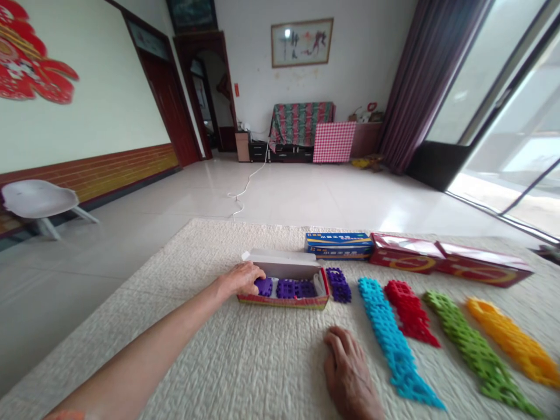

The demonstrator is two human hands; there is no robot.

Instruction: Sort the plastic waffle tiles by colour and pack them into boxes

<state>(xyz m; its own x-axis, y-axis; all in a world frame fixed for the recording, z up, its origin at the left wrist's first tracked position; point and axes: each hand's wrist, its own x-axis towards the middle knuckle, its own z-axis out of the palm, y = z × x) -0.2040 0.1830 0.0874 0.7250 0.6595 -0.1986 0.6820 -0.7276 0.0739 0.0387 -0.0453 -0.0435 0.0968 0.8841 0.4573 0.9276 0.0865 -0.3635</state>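
My left hand [245, 279] reaches over the left end of an open cardboard box [280, 303], its fingers closed on a purple plastic interlocking piece [264, 286]. More purple pieces [286, 289] lie inside, near a clear plastic bag [320, 284] at the right end. The box's white flap [280, 256] is folded back. My right hand [349, 370] rests palm down on the quilted cover, fingers loosely extended, holding nothing. Just right of the box lies a short purple strip [339, 284]. A blue strip [391, 338] is beside my right hand.
Farther right lie red [409, 312], green [476, 350] and yellow [514, 338] strips on the quilted cover [175, 280]. Blue boxes [339, 246] and red boxes [406, 252] line the back. A white chair [41, 198] stands at left; a white cable [247, 189] crosses the floor.
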